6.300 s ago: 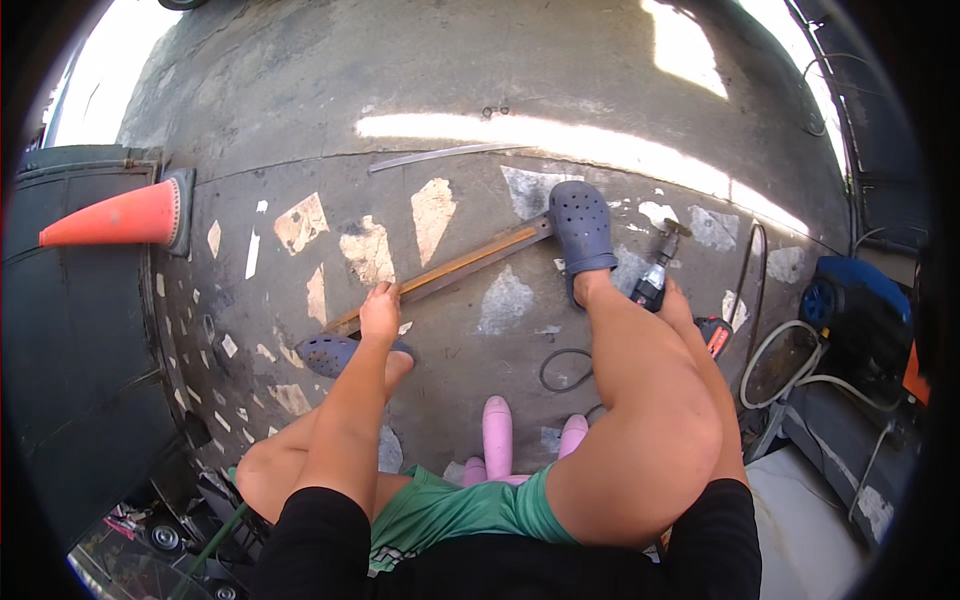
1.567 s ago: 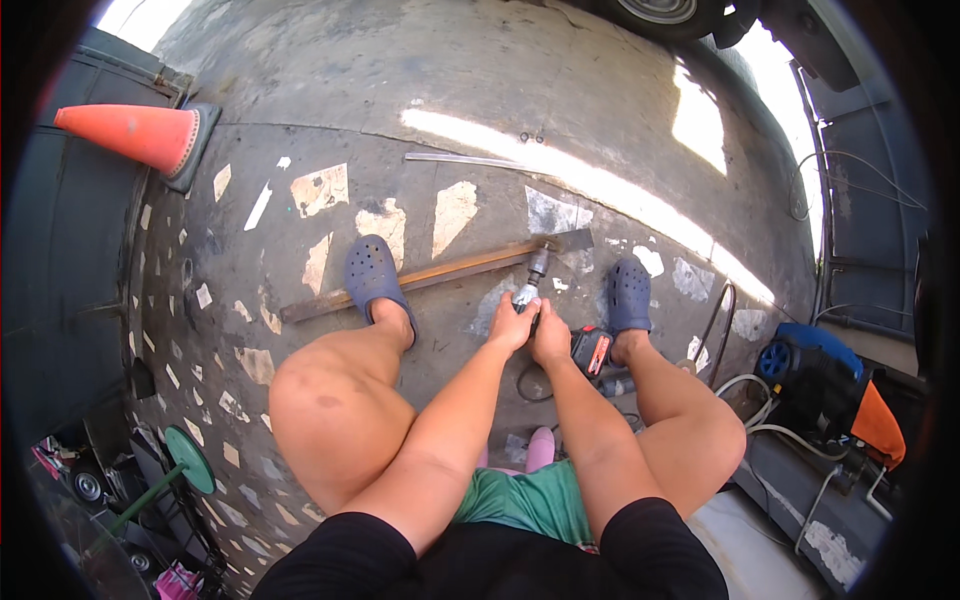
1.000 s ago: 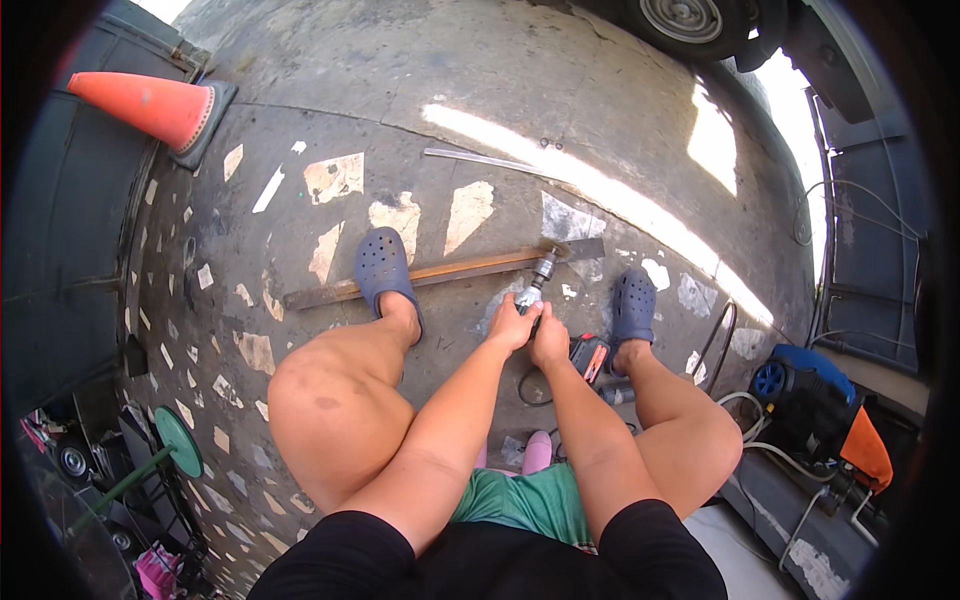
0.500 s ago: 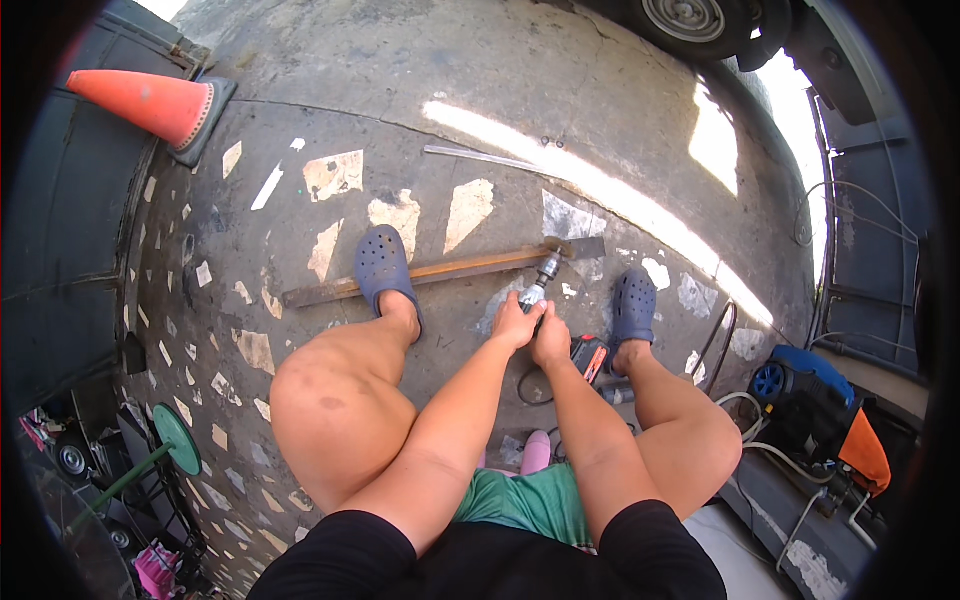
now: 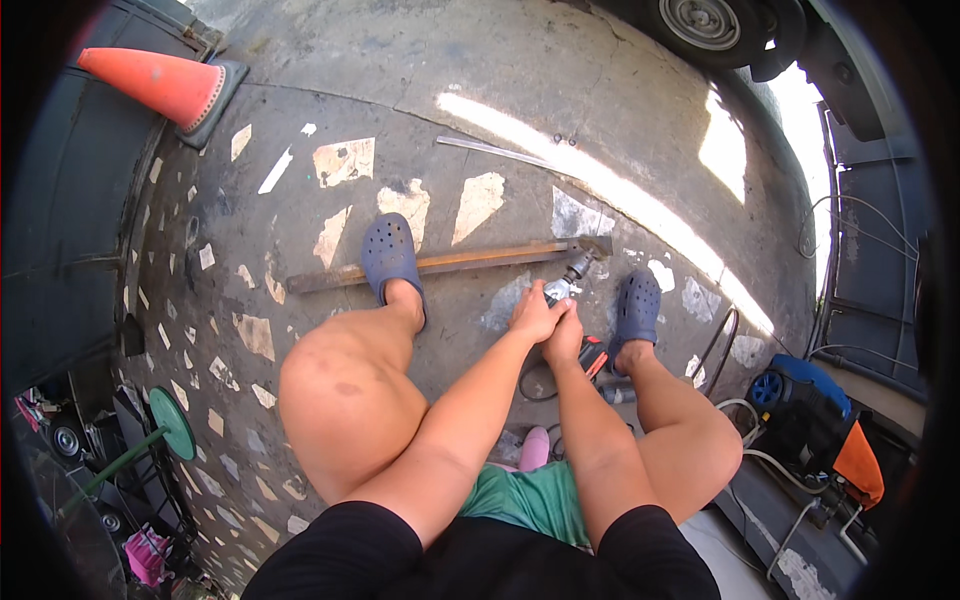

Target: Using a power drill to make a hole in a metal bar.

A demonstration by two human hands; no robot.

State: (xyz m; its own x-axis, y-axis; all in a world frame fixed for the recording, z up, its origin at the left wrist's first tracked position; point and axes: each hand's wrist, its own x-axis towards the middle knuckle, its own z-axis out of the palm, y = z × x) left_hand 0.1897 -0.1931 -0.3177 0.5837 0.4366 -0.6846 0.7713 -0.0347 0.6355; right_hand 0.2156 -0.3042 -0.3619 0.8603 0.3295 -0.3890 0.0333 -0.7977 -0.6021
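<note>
My left hand (image 5: 537,315) is closed around the front of a silver and black power drill (image 5: 561,289). My right hand (image 5: 564,338) is wrapped round it just behind, close against the left. A red and black block (image 5: 593,355), seemingly the drill's battery, shows beside the right wrist. The chuck carries a small round attachment (image 5: 598,251), which meets the right end of a long rusty metal bar (image 5: 465,261) on the floor; its exact kind is too small to tell. My left foot in a blue clog (image 5: 390,250) rests across the bar.
My right clog (image 5: 637,305) stands right of the drill. A thin metal strip (image 5: 490,152) lies farther off. An orange cone (image 5: 165,85) lies tipped at far left, a car wheel (image 5: 700,22) is at the top right, and a blue-and-black machine (image 5: 800,390) with hoses sits at right.
The drill's tip has moved to the right along the bar, to near its right end, and the drill now slants more to the right. Both hands keep their hold.
</note>
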